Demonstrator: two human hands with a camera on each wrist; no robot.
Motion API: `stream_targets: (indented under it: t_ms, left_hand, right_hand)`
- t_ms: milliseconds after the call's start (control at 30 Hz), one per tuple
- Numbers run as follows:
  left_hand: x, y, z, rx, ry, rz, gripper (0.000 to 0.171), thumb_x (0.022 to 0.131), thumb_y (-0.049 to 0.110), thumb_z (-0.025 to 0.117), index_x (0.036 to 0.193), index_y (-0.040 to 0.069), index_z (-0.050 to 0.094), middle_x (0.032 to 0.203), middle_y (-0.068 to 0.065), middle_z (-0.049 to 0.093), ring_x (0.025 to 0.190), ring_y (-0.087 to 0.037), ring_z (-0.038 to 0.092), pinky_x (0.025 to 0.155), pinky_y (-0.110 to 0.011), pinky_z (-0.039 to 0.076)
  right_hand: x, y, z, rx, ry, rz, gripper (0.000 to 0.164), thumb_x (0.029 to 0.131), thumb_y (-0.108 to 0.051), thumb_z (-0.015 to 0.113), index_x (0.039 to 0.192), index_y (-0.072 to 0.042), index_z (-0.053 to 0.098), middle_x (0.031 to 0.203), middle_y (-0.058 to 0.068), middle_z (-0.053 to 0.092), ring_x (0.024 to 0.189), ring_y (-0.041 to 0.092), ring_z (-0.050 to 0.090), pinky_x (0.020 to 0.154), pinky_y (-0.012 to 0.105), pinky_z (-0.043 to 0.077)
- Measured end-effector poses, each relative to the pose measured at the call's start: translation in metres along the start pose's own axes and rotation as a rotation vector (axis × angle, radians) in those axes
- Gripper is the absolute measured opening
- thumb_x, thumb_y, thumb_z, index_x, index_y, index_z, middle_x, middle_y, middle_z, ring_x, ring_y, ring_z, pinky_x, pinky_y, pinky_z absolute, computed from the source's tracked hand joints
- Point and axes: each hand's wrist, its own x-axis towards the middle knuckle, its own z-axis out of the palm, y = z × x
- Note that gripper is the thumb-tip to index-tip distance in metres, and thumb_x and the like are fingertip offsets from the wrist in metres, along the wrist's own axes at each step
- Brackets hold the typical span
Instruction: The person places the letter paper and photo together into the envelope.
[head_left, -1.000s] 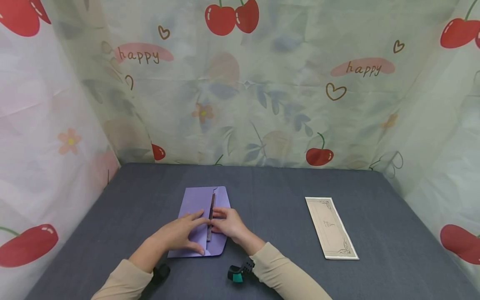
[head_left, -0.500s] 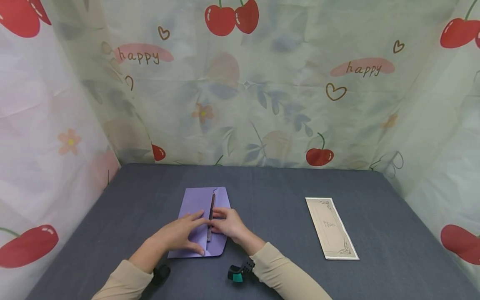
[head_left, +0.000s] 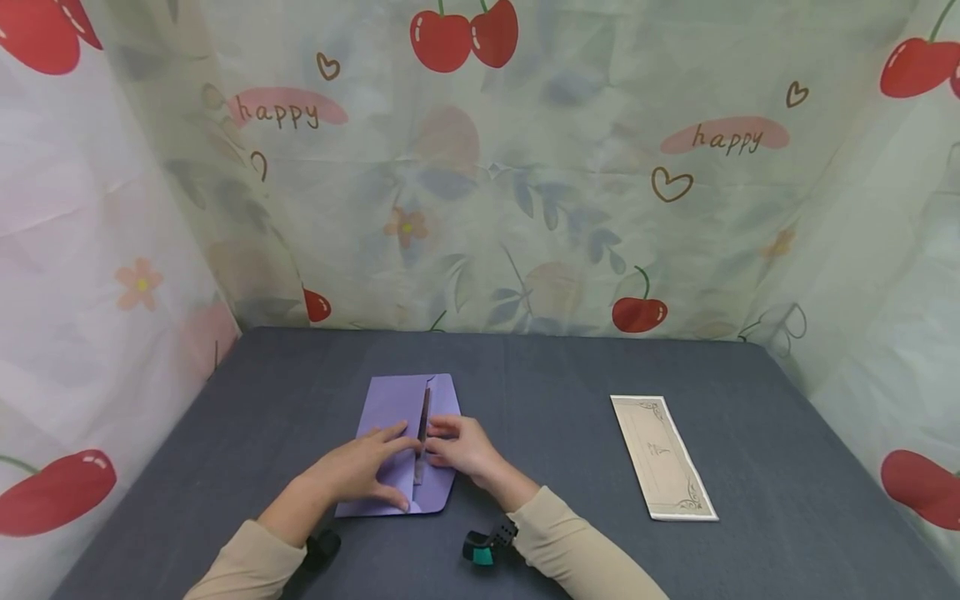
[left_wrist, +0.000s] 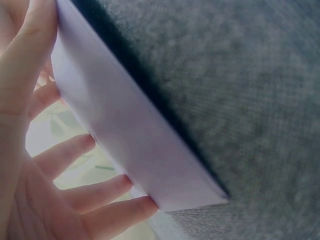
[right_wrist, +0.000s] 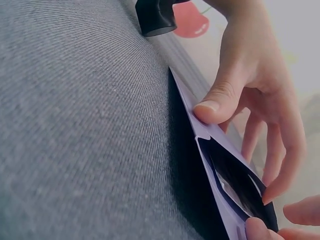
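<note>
A purple envelope (head_left: 397, 398) lies on the table, its unfolded flap (head_left: 441, 487) on the right. Something dark and thin (head_left: 426, 408) shows along its mouth; in the right wrist view the envelope's mouth (right_wrist: 230, 167) gapes, dark inside. My left hand (head_left: 348, 467) rests spread on the envelope, thumb near the lower corner and fingertips towards the mouth. The left wrist view shows its fingers (left_wrist: 107, 190) fairly straight against the envelope's edge (left_wrist: 120, 125). My right hand (head_left: 468, 450) is at the mouth over the flap, fingers loosely bent, with thumb and fingertips apart in the right wrist view.
A cream paper slip (head_left: 660, 458) with ornamental corners lies flat on the right of the dark grey tabletop (head_left: 547, 400). Black wrist cameras (head_left: 480, 550) hang under both forearms. Printed curtains (head_left: 487, 208) enclose the back and sides.
My right hand has shifted slightly right, its fingertips drawing back from the dark strip at the envelope's mouth. My left hand and the envelope have stayed put.
</note>
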Motion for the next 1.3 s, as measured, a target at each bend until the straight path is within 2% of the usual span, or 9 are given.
stream_targets:
  t_ms: [233, 500, 833, 1100, 1300]
  left_hand:
    - [0.000, 0.001, 0.000, 0.006, 0.012, 0.015, 0.072, 0.065, 0.053, 0.076, 0.124, 0.020, 0.053, 0.143, -0.027, 0.039, 0.120, -0.057, 0.042, 0.094, -0.062, 0.040]
    - [0.000, 0.001, -0.001, -0.002, 0.010, 0.014, 0.070, 0.065, 0.053, 0.076, 0.122, 0.021, 0.053, 0.143, -0.026, 0.039, 0.120, -0.058, 0.042, 0.093, -0.062, 0.040]
    - [-0.001, 0.000, 0.000, 0.005, 0.022, 0.032, 0.070, 0.064, 0.052, 0.077, 0.122, 0.020, 0.053, 0.143, -0.027, 0.040, 0.121, -0.056, 0.043, 0.094, -0.062, 0.040]
    - [-0.001, -0.001, 0.001, 0.005, 0.026, 0.033, 0.069, 0.063, 0.052, 0.077, 0.121, 0.021, 0.053, 0.143, -0.026, 0.040, 0.120, -0.058, 0.042, 0.093, -0.063, 0.040]
    - [0.000, -0.002, 0.001, 0.007, 0.017, 0.034, 0.069, 0.064, 0.053, 0.076, 0.120, 0.022, 0.053, 0.143, -0.026, 0.040, 0.122, -0.055, 0.043, 0.095, -0.062, 0.039]
  right_hand:
    - [-0.005, 0.000, -0.012, -0.015, -0.002, -0.015, 0.041, 0.088, 0.000, 0.056, 0.126, 0.011, 0.049, 0.119, 0.029, 0.058, 0.098, 0.030, 0.066, 0.076, 0.033, 0.057]
    - [-0.012, 0.001, -0.034, -0.009, -0.002, -0.021, 0.037, 0.090, -0.002, 0.056, 0.123, 0.012, 0.050, 0.112, 0.029, 0.060, 0.085, 0.015, 0.064, 0.074, 0.034, 0.057]
    - [-0.026, 0.000, -0.066, -0.078, 0.040, 0.020, 0.034, 0.090, -0.009, 0.058, 0.119, 0.008, 0.055, 0.104, 0.021, 0.065, 0.081, 0.011, 0.065, 0.073, 0.032, 0.057]
    - [-0.040, 0.001, -0.091, -0.090, 0.081, 0.035, 0.036, 0.090, -0.009, 0.058, 0.120, 0.010, 0.054, 0.106, 0.025, 0.064, 0.081, 0.011, 0.065, 0.073, 0.032, 0.057]
    - [-0.049, 0.003, -0.115, -0.128, 0.135, 0.044, 0.035, 0.090, -0.009, 0.058, 0.120, 0.009, 0.054, 0.105, 0.023, 0.065, 0.081, 0.011, 0.065, 0.073, 0.031, 0.057]
